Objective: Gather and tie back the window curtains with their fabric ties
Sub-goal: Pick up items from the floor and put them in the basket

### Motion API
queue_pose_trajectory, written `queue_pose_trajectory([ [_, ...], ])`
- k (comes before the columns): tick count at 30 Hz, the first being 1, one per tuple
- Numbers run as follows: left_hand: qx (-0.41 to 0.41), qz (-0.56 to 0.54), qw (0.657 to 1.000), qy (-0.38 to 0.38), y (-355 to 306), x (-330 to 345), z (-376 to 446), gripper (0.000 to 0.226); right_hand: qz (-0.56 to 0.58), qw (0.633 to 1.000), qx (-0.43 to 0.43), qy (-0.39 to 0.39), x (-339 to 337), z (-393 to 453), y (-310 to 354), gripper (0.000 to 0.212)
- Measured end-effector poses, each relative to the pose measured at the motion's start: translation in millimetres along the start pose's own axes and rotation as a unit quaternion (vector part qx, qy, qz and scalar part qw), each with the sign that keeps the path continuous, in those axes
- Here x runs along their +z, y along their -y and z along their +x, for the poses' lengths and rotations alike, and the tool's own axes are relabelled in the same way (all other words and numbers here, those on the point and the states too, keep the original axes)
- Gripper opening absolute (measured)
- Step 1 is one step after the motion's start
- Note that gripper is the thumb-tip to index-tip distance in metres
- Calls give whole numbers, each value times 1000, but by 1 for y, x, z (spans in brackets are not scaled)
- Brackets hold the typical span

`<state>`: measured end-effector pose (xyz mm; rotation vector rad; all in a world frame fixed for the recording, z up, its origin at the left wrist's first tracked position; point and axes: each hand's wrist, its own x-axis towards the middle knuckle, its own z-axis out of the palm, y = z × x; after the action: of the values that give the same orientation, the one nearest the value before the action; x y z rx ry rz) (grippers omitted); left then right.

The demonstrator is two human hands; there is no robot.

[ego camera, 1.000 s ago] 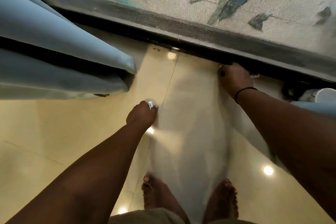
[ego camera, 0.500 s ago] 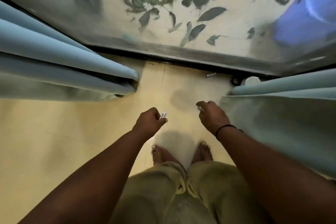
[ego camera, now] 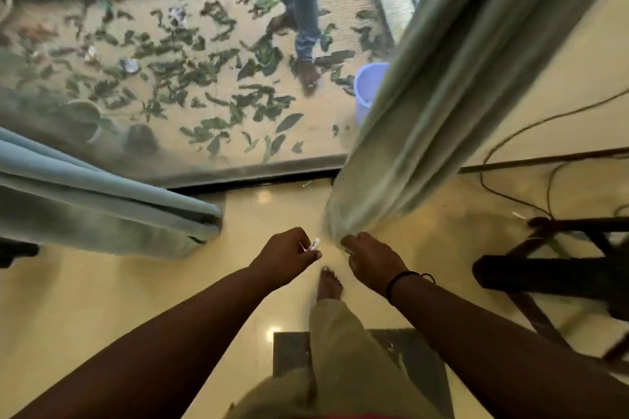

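Two curtains, neither tied yet. Right curtain [ego camera: 439, 105] bunched into a column, low edge pinched by right hand [ego camera: 369, 258] just beside the window. Left curtain [ego camera: 102, 201] hanging loose at far left, well apart. Left hand [ego camera: 289, 255] curled on a small white tag [ego camera: 313, 244]. No fabric tie in sight. Dark stool [ego camera: 558, 265] and cables [ego camera: 503, 187] near on the right, maybe in the way.

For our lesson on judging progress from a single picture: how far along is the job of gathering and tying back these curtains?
Looks done: the blue curtain hangs bunched at the left, though no tie shows on it. In hand: the right hand grips the bottom edge of the green curtain, already drawn into a column. The left hand is curled round a small white tag. Left: no fabric tie is visible, so tying seems not yet started.
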<state>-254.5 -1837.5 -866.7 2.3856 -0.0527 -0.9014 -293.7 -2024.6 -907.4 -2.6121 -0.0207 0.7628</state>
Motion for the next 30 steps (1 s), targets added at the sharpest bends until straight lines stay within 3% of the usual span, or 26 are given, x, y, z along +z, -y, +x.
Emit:
queue_pose_trajectory([
  [4,41,11,999,28,-48,29,-44,24,34,995,47,-78,-9,-91,-21,38],
  [8,80,44,993,76,-95,70,-94,25,26,992,80,-90,-8,-185,-53,34],
  [17,230,169,942,176,-214,197,-163,25,96,962,210,-149,-9,-343,-143,33],
  [26,294,186,912,218,-357,350,-236,21,169,900,327,-235,-22,-536,-283,29],
  [30,300,181,907,233,-397,392,-256,20,191,864,380,-270,-30,-585,-329,31],
])
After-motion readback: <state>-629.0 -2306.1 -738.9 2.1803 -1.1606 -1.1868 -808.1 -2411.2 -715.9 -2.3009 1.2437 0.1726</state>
